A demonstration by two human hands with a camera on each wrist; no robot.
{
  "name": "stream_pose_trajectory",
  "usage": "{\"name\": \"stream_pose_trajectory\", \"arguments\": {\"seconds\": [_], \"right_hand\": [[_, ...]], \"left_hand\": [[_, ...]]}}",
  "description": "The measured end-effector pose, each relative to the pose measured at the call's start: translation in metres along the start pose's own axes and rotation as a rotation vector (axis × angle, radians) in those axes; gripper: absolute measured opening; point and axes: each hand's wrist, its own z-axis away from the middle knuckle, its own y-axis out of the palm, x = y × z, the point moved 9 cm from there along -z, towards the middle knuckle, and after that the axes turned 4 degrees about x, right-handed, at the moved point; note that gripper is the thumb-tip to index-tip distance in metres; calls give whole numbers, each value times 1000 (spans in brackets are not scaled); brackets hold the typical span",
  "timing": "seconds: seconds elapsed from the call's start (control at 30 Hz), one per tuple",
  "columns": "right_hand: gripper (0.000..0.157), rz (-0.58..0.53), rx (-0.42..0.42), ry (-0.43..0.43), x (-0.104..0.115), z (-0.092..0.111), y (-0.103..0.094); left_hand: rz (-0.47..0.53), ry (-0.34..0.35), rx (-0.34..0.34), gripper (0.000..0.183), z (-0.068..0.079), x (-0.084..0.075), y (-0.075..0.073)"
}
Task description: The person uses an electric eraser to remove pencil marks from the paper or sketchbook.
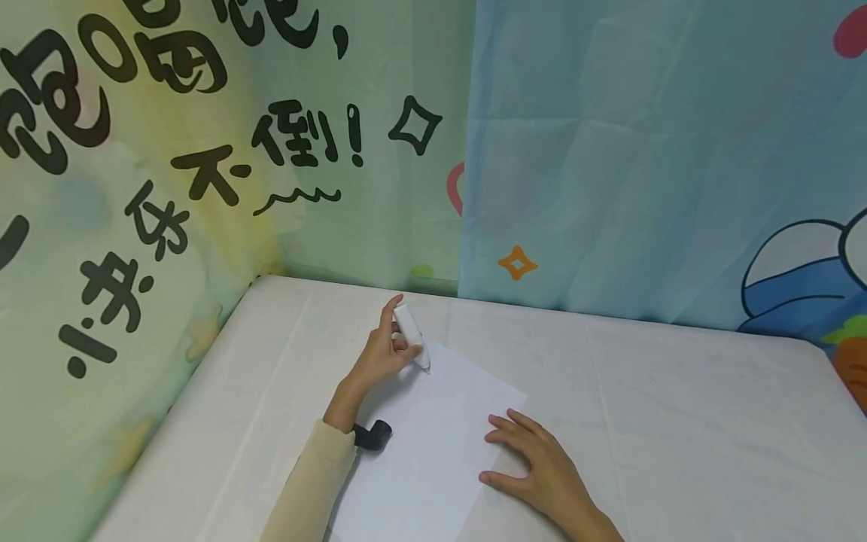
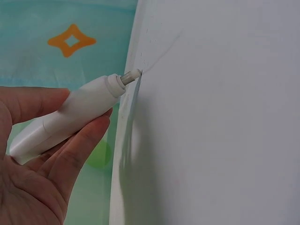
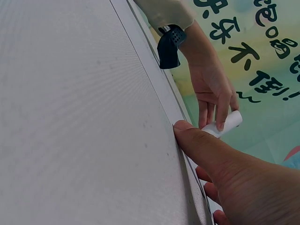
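My left hand holds a white pen-shaped electric eraser between thumb and fingers, over the far end of a white sheet of paper. Its body tilts, with the narrow end down at the paper. In the left wrist view a short metal sleeve with a pale tip sticks out of the white body, and a faint grey line runs on the paper away from that tip. My right hand rests at the sheet's right edge, fingers spread and thumb apart, gripping nothing.
A white cloth covers the table. Printed curtains, green and blue, hang along the table's left and far edges. A dark wrist camera juts from the left cuff over the paper.
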Motion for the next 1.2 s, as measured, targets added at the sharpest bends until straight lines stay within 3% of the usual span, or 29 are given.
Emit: {"name": "stream_pose_trajectory", "arguments": {"seconds": [1.2], "right_hand": [[41,-11,21,30,-2,0,2]], "left_hand": [[-6,-4,21,87,1,1,0]]}}
